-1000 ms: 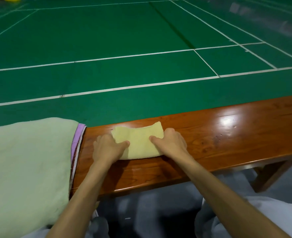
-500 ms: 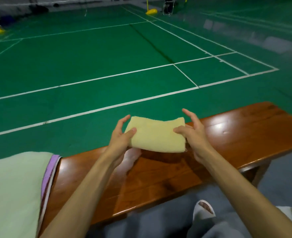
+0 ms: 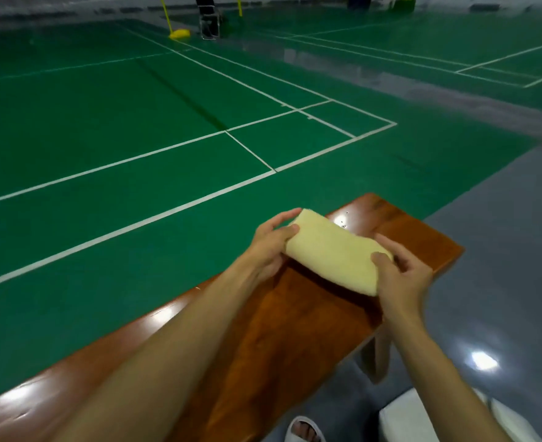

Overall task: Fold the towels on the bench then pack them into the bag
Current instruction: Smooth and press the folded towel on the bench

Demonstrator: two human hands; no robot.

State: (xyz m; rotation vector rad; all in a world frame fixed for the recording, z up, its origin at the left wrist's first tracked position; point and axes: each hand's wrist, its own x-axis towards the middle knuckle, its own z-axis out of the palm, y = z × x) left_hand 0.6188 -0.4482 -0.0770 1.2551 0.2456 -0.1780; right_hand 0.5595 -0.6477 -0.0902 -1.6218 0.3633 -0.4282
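Both forearms reach in from 6 o'clock and stretch toward 1 o'clock, bare to the elbow, above a glossy reddish-brown wooden table (image 3: pixel 295 333) that runs from 8 o'clock to 3 o'clock. Between the hands is a folded pale yellow towel (image 3: pixel 333 253), a thick oblong whose long side slants from 10 o'clock to 4 o'clock. It sits over the table's far end, at about 4 o'clock from the middle of the view, and a dark shadow falls on the wood right beneath it; it looks lifted clear of the surface.

The left hand (image 3: pixel 273 244) pinches the towel's 10 o'clock end: the thumb lies on top, and the fingers curl round the far edge and underneath. The right hand (image 3: pixel 403 279) grips the 4 o'clock end the same way, with the thumb pressed on the upper face, the index finger along the far edge and the other fingers curled below. Both wrists are turned slightly inward, palms facing each other across the cloth.

Past the table, at 12 o'clock, spreads a green court floor (image 3: pixel 104 129) with white lines. A yellow post base (image 3: pixel 179 33) stands far off at 11 o'clock. A foot in a pale sandal (image 3: pixel 303 430) shows at 6 o'clock on grey floor.
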